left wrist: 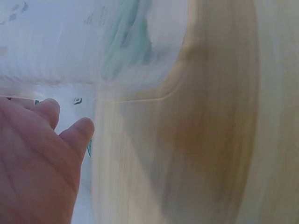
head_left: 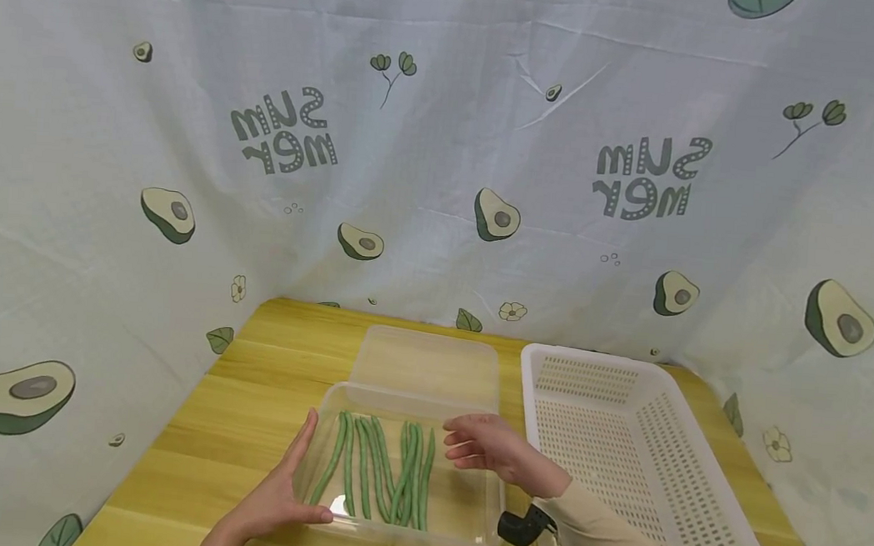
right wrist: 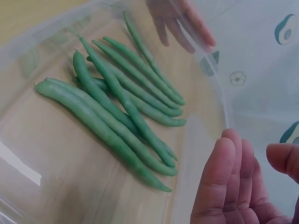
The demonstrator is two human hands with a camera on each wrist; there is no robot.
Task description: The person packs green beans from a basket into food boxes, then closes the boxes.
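A clear plastic container (head_left: 458, 538) holds several green beans (head_left: 365, 469) lying lengthwise, in a looser group on the left and a tighter bunch toward the middle. Along its left side stands my left hand (head_left: 273, 497), fingers straight and thumb stretched to the front left corner. In the left wrist view that hand's fingers (left wrist: 77, 133) are beside the container wall. My right hand (head_left: 497, 454) hovers over the container's right part with nothing in it. Its relaxed fingers (right wrist: 217, 170) appear close to the beans' ends in the right wrist view.
A white perforated basket (head_left: 584, 449) stands to the right. Behind the container lies a translucent flat lid (head_left: 427, 360). All rest on a wood-grain table (head_left: 193, 450), with a printed avocado cloth (head_left: 429, 164) hanging around its back and sides.
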